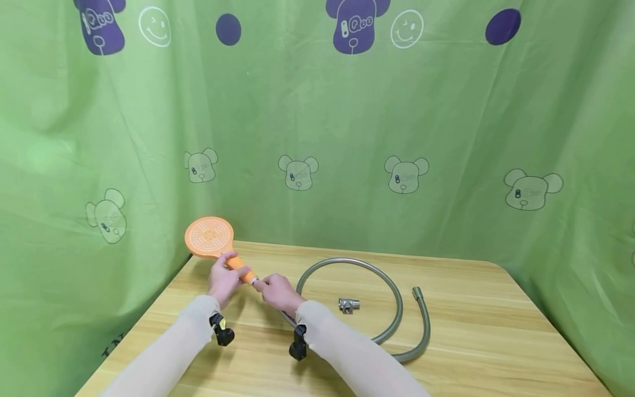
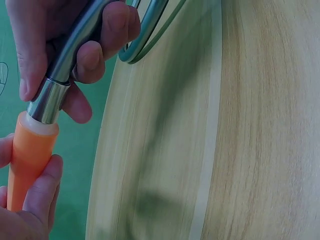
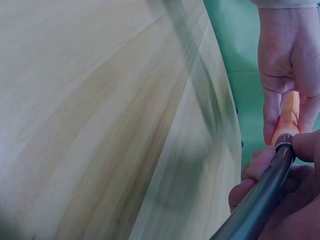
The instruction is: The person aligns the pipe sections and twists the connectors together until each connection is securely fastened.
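An orange shower head is held up over the table's back left, its round perforated face showing in the head view. My left hand grips its handle between thumb and fingers. My right hand holds one end of a grey shower hose, fingers curled round it just behind its shiny metal connector. The connector meets the pale collar at the handle's lower end, in line with it. In the right wrist view the hose runs from my right hand toward the orange handle, where my left hand is.
The rest of the hose loops across the table, its other metal end lying at the right. Inside the loop lies a small metal tee fitting. A green curtain surrounds the wooden table at the back and sides.
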A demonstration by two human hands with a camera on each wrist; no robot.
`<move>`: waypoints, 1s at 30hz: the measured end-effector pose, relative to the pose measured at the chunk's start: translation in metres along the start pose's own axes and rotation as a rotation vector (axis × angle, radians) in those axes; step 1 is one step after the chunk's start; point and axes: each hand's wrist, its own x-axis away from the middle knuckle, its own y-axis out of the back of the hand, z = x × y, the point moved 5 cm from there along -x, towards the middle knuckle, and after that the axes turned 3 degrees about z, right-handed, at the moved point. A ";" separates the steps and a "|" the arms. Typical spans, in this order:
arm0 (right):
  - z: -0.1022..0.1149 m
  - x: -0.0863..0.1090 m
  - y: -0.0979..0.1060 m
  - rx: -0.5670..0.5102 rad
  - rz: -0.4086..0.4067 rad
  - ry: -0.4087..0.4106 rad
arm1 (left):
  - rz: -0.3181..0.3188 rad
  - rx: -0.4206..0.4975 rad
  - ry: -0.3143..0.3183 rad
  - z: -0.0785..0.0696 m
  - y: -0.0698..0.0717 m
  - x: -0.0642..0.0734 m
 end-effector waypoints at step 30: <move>0.005 0.004 -0.001 -0.074 -0.048 -0.001 | 0.073 -0.061 -0.017 -0.003 -0.001 0.004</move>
